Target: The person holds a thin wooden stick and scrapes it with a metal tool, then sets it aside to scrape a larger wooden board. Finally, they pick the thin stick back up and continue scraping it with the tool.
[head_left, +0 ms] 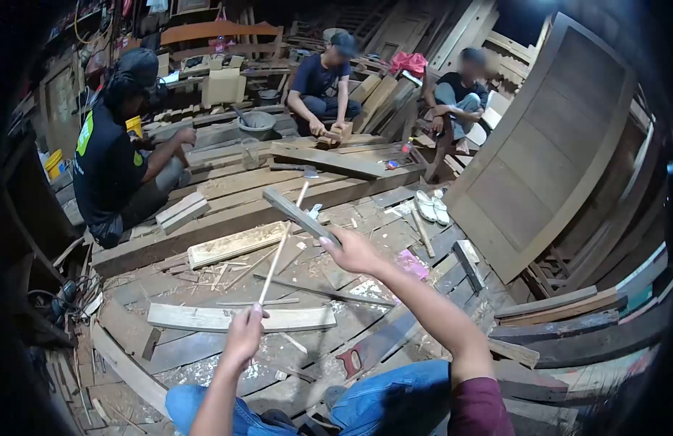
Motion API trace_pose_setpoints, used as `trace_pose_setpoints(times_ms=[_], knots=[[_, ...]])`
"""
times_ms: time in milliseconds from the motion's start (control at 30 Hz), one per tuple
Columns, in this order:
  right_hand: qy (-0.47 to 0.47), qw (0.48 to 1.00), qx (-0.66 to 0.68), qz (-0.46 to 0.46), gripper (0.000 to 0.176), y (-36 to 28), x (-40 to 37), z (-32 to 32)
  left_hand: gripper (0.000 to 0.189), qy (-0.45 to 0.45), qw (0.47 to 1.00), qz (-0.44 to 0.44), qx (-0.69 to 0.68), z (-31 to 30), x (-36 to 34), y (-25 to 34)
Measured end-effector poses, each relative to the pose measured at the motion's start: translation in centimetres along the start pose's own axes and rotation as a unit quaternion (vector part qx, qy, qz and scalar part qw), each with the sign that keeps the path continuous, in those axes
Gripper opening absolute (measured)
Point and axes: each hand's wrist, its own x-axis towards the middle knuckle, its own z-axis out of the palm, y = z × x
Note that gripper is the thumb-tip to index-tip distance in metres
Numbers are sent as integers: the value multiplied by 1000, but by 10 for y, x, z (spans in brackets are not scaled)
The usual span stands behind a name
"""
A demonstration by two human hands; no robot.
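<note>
My left hand (243, 336) is closed around the lower end of a thin pale wooden stick (280, 258), which points up and away from me. In my right hand (354, 251) is one end of a short, thick wooden bar (296, 212), its far end toward the low platform. The stick's upper part crosses the bar in this view. Below my hands, a long pale board (205, 317) lies on the floor, and a handsaw (373, 345) with a red handle rests just ahead of my knees.
Three people (322, 83) sit around the plank platform (227, 185), one holding a wooden block. A hatchet (296, 168) lies on the planks. At right leans a large panelled door (547, 145), near white shoes (431, 207). Wood offcuts and shavings litter the floor.
</note>
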Motion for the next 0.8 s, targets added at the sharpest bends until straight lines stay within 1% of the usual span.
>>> trace_pose_setpoints(times_ms=[67,133,167,200,267,300,333,367,467,500,600,633,667,733,767,800], knots=[[-14,1000,-4,-28,42,14,21,1,40,4,1000,16,-5,2,16,-4],[-95,990,42,94,43,-9,20,-12,43,13,999,33,4,7,24,-4],[-81,991,47,94,43,-13,16,-10,44,8,1000,1,-9,11,23,-5],[-12,997,56,48,43,15,18,21,45,15,999,40,5,15,29,-27],[47,996,44,57,43,20,-4,43,46,-9,999,-33,1,25,16,-20],[59,993,92,45,43,16,-18,45,44,-27,999,-26,-9,27,17,-29],[73,987,139,33,44,12,-30,44,42,-46,999,-17,-20,31,18,-36],[26,989,112,90,46,22,-31,48,42,-56,998,-6,-16,32,16,-40],[33,993,100,61,51,31,-34,40,44,5,993,50,108,32,22,-64],[62,991,93,80,54,37,-32,46,43,24,980,127,153,32,17,-56],[119,981,133,80,64,32,-31,42,43,3,970,156,188,40,4,-36],[85,972,189,113,61,17,-31,27,42,-3,978,166,129,49,12,-53],[107,961,227,112,58,18,-29,31,40,-29,978,156,136,52,16,-69],[148,935,303,112,53,16,-24,39,38,-80,976,134,151,69,4,-65],[82,905,388,154,43,15,-24,35,35,-145,985,48,83,75,5,-74],[78,908,385,146,42,12,-23,32,36,-160,982,66,71,82,4,-76]])
